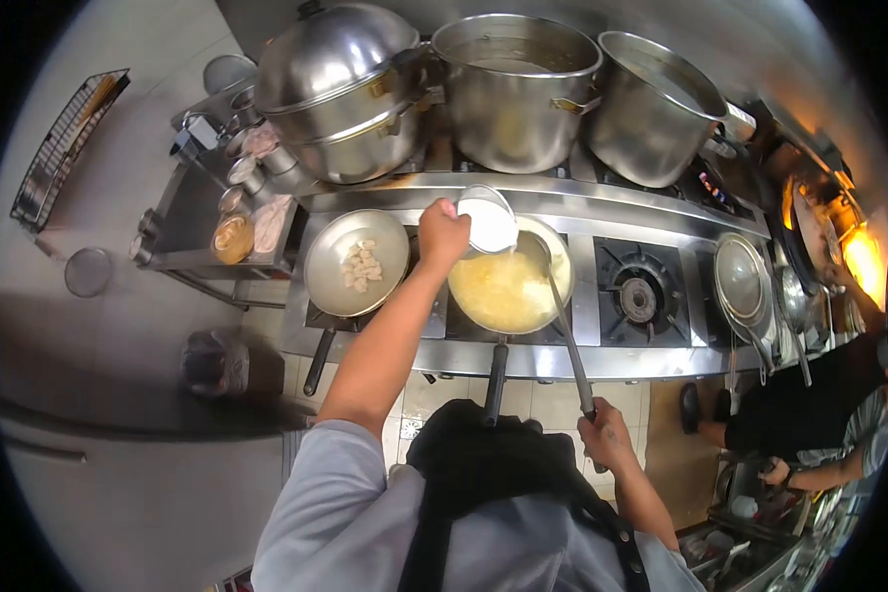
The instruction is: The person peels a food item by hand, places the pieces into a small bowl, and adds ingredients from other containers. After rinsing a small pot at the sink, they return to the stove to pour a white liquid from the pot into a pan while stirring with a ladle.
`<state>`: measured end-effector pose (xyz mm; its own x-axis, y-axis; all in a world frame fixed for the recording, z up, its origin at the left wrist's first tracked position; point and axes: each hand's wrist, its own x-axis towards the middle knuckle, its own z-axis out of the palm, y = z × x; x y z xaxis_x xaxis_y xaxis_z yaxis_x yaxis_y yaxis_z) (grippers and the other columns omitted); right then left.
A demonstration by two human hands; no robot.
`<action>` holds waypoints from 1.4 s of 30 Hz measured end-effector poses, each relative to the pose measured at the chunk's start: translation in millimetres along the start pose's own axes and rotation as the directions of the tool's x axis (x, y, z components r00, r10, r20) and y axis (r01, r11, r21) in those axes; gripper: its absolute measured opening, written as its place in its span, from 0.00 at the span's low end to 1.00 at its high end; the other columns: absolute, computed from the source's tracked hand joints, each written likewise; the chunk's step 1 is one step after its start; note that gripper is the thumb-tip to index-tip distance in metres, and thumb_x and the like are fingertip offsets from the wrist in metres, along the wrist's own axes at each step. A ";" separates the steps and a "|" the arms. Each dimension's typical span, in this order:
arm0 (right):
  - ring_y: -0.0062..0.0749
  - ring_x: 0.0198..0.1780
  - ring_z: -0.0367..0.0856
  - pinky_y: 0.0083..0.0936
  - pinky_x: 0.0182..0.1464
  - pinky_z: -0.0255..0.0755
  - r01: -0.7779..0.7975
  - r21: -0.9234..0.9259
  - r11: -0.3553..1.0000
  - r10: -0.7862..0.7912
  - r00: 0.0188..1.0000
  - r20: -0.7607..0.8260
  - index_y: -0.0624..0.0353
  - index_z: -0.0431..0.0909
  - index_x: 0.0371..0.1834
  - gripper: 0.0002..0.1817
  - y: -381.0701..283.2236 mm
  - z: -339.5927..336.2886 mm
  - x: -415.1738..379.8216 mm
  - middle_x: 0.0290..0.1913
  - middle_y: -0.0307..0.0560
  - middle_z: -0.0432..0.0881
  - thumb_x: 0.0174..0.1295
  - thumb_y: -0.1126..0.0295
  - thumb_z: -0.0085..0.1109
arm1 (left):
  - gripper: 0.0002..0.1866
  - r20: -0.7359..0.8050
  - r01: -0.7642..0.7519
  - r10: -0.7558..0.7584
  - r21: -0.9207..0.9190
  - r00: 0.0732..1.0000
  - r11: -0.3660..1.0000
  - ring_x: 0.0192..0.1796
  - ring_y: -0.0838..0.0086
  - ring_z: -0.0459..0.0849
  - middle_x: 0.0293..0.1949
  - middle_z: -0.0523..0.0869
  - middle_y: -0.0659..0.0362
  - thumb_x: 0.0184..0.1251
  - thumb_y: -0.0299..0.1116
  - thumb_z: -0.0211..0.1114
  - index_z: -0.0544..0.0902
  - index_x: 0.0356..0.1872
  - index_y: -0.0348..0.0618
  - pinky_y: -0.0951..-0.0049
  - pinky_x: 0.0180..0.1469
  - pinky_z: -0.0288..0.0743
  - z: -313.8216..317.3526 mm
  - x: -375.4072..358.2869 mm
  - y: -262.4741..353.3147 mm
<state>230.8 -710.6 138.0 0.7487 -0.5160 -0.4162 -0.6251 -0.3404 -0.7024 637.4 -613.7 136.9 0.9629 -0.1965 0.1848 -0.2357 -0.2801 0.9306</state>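
Observation:
My left hand point(445, 235) is closed on a small cup of white liquid point(487, 223), tipped over the frying pan point(566, 259) in the middle of the stove. Yellowish liquid point(503, 296) fills much of that pan, and its black handle point(496, 380) points toward my body. Down at the right, my right hand point(610, 435) is wrapped round the long handle of a ladle point(573, 357). The ladle's head reaches into the pan, partly hidden near the cup. Left of my forearm sits a second frying pan point(328, 259) with pale chunks of food point(362, 266) in it.
Three large steel pots stand along the back, including a domed steamer point(340, 89). A bare burner point(639, 294) lies right of the middle pan. Strainers point(740, 281) rest farther right, near tall flames point(863, 266). Another person point(799, 414) works at the right edge.

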 end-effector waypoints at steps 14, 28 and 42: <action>0.24 0.10 0.66 0.20 0.12 0.60 -0.371 0.744 0.556 0.046 0.907 0.418 0.66 0.72 0.44 0.10 -18.5 -28.7 -9.8 0.17 0.38 0.68 0.59 0.76 0.52 | 0.08 0.030 0.045 -0.046 0.034 0.998 0.998 0.26 0.59 0.77 0.22 0.78 0.50 0.48 0.27 0.62 0.74 0.25 0.34 0.65 0.36 0.72 -3.4 -2.0 0.8; 0.29 0.14 0.75 0.27 0.18 0.67 0.058 0.035 0.998 -0.057 0.998 -0.034 0.70 0.72 0.40 0.10 -3.5 -0.3 -11.8 0.17 0.46 0.74 0.58 0.74 0.53 | 0.07 0.054 -0.047 0.045 0.030 0.998 0.998 0.20 0.66 0.76 0.20 0.74 0.55 0.50 0.25 0.61 0.70 0.23 0.36 0.68 0.25 0.70 2.1 -0.1 -4.7; 0.24 0.10 0.67 0.21 0.12 0.63 -0.445 0.782 0.437 0.040 0.878 0.478 0.65 0.73 0.43 0.10 -17.8 -22.1 -9.7 0.16 0.38 0.69 0.59 0.76 0.53 | 0.09 0.060 -0.005 0.004 0.030 0.998 1.000 0.23 0.58 0.73 0.19 0.73 0.50 0.47 0.26 0.61 0.69 0.21 0.35 0.63 0.32 0.69 3.0 -3.2 -5.3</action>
<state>229.8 -716.9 167.4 0.7378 -0.0909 -0.6688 -0.4339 0.6952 -0.5732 635.2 -614.4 130.4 0.9525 -0.2536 0.1688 -0.2448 -0.3071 0.9197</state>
